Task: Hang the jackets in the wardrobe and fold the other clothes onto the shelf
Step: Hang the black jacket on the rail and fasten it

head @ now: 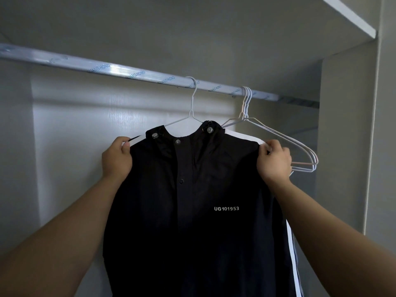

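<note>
Each hand (116,156) (275,160) pinches a shoulder edge of the hung jacket (192,200).

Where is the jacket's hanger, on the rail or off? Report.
On. The hanger hooks over the rail; the jacket hangs from it.

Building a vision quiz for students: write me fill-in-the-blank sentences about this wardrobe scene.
The black snap-button jacket hangs on a thin ____ wire hanger hooked over the silver metal rail.
The left hand and the right hand each grip one ____ of the jacket.
The bunch of empty wire hangers hangs to the ____ of the jacket.
Missing words: white; shoulder; right.
</note>
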